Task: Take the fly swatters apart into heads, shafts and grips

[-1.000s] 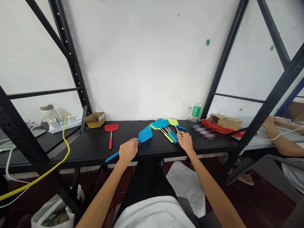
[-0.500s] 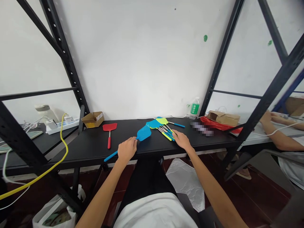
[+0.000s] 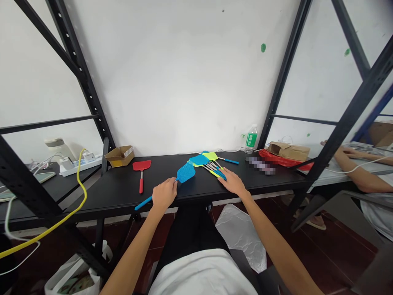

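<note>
My left hand is closed around the shaft of a blue fly swatter. Its mesh head points right over the table, and its blue handle sticks out left past the front edge. A fan of blue and yellow-green fly swatters lies to the right, heads overlapping. Over their handle ends rests my right hand, fingers spread, with a blue handle between thumb and fingers. Farther left, a red fly swatter lies alone, its handle toward me.
On the black table stand a small open carton at back left and a water bottle at back right. Beside a metal post lie red plastic and a flattened cardboard box. A yellow cable hangs at left. Another person's arm shows at right.
My right hand has loosened from the yellow-green handle, its fingers now spread over the handle ends. The blue handles there have shifted slightly. My left hand keeps its place with the blue fly swatter.
</note>
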A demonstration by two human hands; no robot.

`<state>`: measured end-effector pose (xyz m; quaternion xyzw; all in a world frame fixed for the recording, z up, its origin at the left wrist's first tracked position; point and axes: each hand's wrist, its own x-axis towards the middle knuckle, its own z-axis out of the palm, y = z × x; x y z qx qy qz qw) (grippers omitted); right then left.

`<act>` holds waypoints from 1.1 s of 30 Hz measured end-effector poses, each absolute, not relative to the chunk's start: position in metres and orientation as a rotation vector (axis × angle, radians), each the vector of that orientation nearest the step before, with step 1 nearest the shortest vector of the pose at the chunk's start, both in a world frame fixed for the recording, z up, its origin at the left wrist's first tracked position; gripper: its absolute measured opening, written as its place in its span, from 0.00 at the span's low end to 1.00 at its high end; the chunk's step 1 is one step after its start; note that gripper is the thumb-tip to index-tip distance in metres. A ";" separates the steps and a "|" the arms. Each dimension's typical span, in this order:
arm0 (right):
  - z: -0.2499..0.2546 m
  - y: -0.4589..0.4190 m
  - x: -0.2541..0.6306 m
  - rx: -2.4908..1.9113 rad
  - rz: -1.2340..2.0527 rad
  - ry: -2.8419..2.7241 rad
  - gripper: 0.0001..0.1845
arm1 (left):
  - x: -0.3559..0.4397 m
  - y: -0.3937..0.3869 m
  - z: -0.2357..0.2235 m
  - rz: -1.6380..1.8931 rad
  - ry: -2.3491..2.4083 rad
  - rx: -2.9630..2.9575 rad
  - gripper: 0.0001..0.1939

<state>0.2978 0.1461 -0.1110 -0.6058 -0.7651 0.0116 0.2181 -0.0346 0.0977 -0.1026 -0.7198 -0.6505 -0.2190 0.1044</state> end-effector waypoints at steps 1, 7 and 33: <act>-0.111 0.146 0.297 -1.688 0.031 -2.106 0.32 | -0.035 0.098 -0.103 -0.647 -1.917 -2.122 0.20; -0.111 0.145 0.298 -1.635 -0.034 -2.148 0.32 | -0.035 0.099 -0.105 -0.656 -1.907 -2.111 0.19; -0.111 0.145 0.297 -1.619 -0.056 -2.125 0.33 | -0.035 0.100 -0.106 -0.646 -1.886 -2.080 0.18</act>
